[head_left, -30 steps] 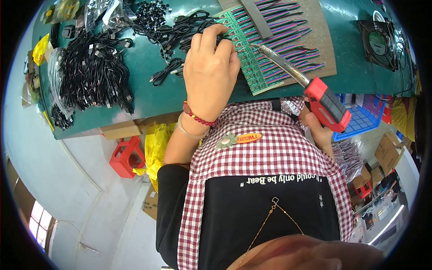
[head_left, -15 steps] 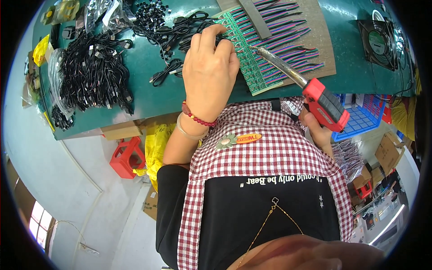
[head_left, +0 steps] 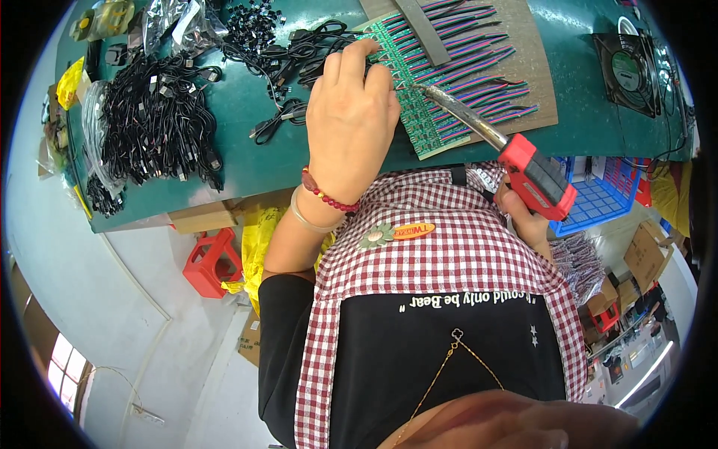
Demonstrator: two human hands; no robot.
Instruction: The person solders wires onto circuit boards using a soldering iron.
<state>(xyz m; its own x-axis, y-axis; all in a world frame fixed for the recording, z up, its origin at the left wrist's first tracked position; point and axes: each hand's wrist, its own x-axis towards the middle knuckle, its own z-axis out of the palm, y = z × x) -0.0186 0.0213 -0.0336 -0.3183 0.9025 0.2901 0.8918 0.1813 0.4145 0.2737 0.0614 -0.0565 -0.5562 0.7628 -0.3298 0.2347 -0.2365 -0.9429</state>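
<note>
My right hand [head_left: 523, 217] grips a red and black soldering gun [head_left: 537, 177]. Its metal barrel slants up and left, with the tip over a row of small green circuit boards [head_left: 422, 127]. At the left edge of that row, my left hand [head_left: 350, 112] has its fingers bent together. The thumb and whatever the fingertips hold are hidden from view. Striped multicoloured wires [head_left: 482, 88] fan out rightward from the boards. Black cables [head_left: 325, 37] lie just beyond my left hand.
A flat metal bar [head_left: 424, 34] lies across the wires on a brown sheet [head_left: 544, 75]. Bundled black cables [head_left: 161, 123] cover the left of the green table [head_left: 254, 168]. A black fan [head_left: 628, 71] stands at right. Below the table are a blue basket [head_left: 598, 202] and a red stool [head_left: 213, 262].
The soldering gun has shifted slightly left, its tip now a little nearer to me along the boards. My left hand has moved only a little.
</note>
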